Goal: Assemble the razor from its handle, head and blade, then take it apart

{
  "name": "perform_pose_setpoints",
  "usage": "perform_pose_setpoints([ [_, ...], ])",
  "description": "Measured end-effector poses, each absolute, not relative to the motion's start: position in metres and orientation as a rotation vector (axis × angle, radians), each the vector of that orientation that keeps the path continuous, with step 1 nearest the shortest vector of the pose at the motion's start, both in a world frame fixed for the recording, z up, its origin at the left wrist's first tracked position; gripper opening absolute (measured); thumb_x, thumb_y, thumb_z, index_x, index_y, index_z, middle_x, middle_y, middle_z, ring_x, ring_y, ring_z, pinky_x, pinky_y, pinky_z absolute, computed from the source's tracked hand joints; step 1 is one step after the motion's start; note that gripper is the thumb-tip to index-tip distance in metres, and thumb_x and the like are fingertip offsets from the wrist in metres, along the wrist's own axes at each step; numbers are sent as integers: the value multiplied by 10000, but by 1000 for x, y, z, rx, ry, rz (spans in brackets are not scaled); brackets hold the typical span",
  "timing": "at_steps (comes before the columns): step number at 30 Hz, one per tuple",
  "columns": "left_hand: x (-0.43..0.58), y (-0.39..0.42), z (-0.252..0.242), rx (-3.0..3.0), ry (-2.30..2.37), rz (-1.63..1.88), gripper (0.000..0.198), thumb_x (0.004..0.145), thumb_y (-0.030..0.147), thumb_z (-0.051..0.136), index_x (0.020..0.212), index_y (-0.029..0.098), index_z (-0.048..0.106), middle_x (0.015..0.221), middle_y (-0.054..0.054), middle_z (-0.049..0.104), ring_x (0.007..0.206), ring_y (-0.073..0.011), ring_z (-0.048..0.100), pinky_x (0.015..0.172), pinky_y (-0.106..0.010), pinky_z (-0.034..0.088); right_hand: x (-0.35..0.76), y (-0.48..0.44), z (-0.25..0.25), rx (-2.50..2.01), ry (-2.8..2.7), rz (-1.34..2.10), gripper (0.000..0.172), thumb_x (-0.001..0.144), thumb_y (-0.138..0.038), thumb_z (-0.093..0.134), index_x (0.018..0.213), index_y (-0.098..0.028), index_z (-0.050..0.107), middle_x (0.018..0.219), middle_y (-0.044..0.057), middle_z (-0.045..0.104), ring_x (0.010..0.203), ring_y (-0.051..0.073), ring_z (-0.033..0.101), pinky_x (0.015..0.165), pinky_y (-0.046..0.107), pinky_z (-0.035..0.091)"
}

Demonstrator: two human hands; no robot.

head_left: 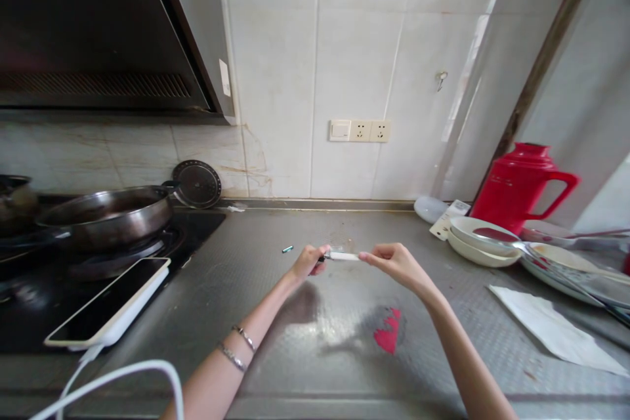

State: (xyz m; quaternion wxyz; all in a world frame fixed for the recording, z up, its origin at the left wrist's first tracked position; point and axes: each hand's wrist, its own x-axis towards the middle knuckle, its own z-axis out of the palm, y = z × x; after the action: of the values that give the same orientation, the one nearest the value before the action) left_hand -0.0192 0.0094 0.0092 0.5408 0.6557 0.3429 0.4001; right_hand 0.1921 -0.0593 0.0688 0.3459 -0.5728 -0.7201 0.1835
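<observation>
Above the middle of the grey metal counter [290, 374], a slim white stick-like object [344, 256] is held level between both hands. My left hand [310, 261] is closed around its darker left end, where a small black part shows. The fingertips of my right hand [391, 262] pinch its right end. What exactly the object is cannot be made out. A small dark green cylinder, seemingly a battery [287, 249], lies on the counter left of my left hand. A red patch [388, 331] marks the counter below my right hand.
A steel pan [111, 220] sits on the black stove at left, with a phone [111, 302] on a white block and a white cable in front. Bowls [485, 252], a red thermos [514, 187] and a white paper [556, 331] are at right. Behind is a tiled wall.
</observation>
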Motion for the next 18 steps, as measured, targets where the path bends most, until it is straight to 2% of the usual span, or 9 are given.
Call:
perform_pose_setpoints([
  [6,-16,3,15,1549,714,987,576,733,593,442,333,191,344,288,44,280,290,-46,240,384,-239,132,193,-58,70,-1441,-1913,517,518,699,-634,510,512,-151,533,472,-35,355,491,86,319,457,224,209],
  [11,-13,1,19,1423,659,1015,576,742,583,453,347,187,317,301,56,263,294,-34,218,378,-222,108,217,-59,65,-1496,-1842,389,510,694,-630,526,526,-150,564,459,-32,370,482,89,321,455,231,213],
  [15,-5,-1,17,1179,730,1089,559,755,606,423,402,192,293,321,79,221,288,-31,176,356,-207,83,201,-58,61,-1443,-1748,254,501,720,-627,498,598,-156,616,464,-22,430,473,97,353,462,230,239],
  [18,3,-9,17,991,777,1076,545,796,574,378,423,190,273,337,83,210,288,-29,158,346,-197,88,180,-54,62,-1375,-1745,68,468,737,-605,499,626,-172,637,490,-1,520,484,107,420,549,240,304],
])
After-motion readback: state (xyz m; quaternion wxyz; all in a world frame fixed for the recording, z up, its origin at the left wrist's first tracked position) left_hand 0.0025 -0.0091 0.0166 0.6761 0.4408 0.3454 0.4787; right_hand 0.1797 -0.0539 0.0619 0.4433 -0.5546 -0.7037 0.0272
